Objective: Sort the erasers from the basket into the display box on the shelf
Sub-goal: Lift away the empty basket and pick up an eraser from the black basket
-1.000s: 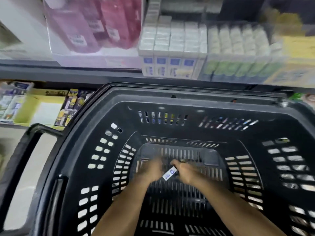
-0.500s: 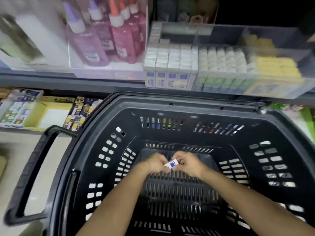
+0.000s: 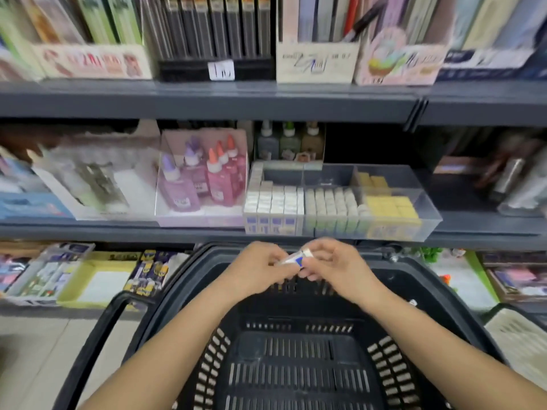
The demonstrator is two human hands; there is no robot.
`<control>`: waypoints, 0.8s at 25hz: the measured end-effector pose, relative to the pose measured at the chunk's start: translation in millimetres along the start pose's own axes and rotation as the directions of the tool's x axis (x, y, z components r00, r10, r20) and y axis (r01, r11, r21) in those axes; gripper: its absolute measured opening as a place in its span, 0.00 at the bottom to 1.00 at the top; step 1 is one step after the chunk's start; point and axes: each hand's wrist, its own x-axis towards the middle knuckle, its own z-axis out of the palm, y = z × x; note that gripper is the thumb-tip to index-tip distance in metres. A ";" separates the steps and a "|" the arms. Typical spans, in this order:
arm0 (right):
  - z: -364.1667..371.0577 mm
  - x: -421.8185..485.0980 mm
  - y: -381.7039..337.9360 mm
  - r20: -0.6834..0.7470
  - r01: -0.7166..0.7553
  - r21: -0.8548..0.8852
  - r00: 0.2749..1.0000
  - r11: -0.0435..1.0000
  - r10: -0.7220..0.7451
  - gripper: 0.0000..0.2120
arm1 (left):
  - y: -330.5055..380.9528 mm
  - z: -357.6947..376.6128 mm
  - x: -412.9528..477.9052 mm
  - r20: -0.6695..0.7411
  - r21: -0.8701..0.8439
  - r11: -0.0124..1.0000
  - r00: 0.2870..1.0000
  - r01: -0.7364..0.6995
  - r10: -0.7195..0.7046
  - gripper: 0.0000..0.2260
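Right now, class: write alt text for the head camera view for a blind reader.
A left hand and right hand pinch one small white, blue-labelled eraser over a black plastic basket, facing a clear shelf box of stacked erasers.

A dark grey top shelf (image 3: 207, 99) crosses the upper frame and bears a row of cardboard boxes of upright stationery packs: a cream one (image 3: 91, 60) at left, a black one (image 3: 216, 69) with a white tag, and two pale ones (image 3: 316, 65) further right. On the middle shelf (image 3: 88, 229) a clear display box (image 3: 426, 202) stands at centre right, holding white-and-blue erasers (image 3: 273, 205), green-sleeved erasers (image 3: 331, 205) and yellow erasers (image 3: 390, 205) in separate compartments. Just beside it on the left stands a clear tray of glue bottles (image 3: 204, 179). At lower left, the bottom shelf holds a yellow tray (image 3: 97, 279) and blister packs (image 3: 47, 270).
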 end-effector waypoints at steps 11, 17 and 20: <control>-15.3 164.2 -90.0 -0.131 0.036 -0.809 0.962 0.586 -0.239 0.12 | -0.7 -44.1 47.2 -0.581 0.252 0.967 0.804 0.030 0.127 0.32; 1.7 191.5 -74.6 0.122 0.125 -0.766 0.991 0.630 -0.049 0.08 | -14.5 -39.8 53.4 -0.586 0.112 0.993 0.805 -0.032 0.092 0.37; 7.9 189.3 -76.7 0.158 0.124 -0.801 0.987 0.586 0.006 0.18 | -14.2 -37.3 53.3 -0.593 0.114 0.993 0.799 -0.034 0.096 0.37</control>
